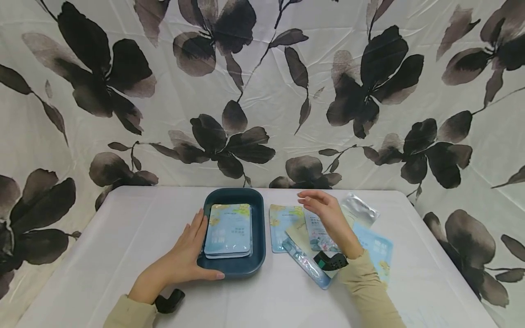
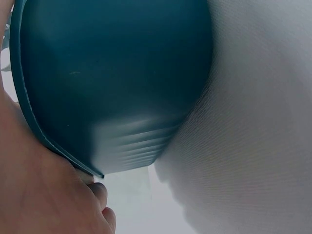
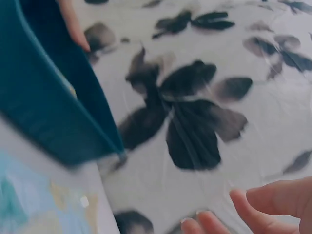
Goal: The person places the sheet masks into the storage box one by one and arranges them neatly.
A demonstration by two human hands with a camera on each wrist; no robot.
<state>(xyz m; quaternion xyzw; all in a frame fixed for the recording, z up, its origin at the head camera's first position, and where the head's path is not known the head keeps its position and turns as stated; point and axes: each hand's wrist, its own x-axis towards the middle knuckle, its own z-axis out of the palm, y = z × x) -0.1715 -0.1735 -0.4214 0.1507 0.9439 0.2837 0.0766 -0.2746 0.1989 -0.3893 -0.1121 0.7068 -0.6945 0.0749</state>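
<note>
Steadying the teal tray [image 1: 258, 218] at lower centre while loose sachets [image 1: 287, 223] waited to its right.
Left hand [image 1: 184, 257] lay flat-fingered against the tray's rim; right hand [image 1: 328, 214] hovered relaxed, holding nothing, above the sachets; a flat pinch of one sachet's edge would probably have served best.

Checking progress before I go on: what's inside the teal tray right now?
The teal tray holds a flat stack of light-blue sachets. Only the top one's face shows; how many lie beneath it is hidden. The left hand rests on the tray's rim.

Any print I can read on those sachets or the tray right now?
Nothing legible.
Light-blue flat sachets stacked in the dark teal plastic tray: white text blocks, too small to read.
Loose blue sachets under the right hand: print blurred.
Silver foil sachet: no print visible.
</note>
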